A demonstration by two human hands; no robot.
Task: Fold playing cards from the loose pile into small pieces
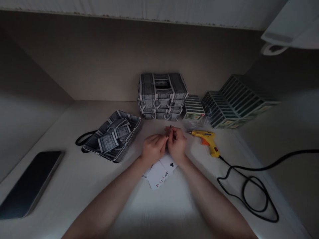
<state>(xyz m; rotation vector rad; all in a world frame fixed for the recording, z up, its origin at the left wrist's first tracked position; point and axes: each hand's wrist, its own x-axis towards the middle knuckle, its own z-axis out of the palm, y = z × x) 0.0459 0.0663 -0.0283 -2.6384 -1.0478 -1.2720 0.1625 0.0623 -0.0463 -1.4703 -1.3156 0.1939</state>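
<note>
My left hand and my right hand meet at the middle of the white table, fingers pinched together on a folded playing card that stands edge-up between them. A few face-up playing cards lie on the table just under my wrists; one shows a black club. Both hands are closed on the card.
A tray made of cards holds loose folded cards at the left. Stacked card trays stand at the back wall, rows of card packs to the right. A yellow glue gun with a black cord lies right. A dark phone lies far left.
</note>
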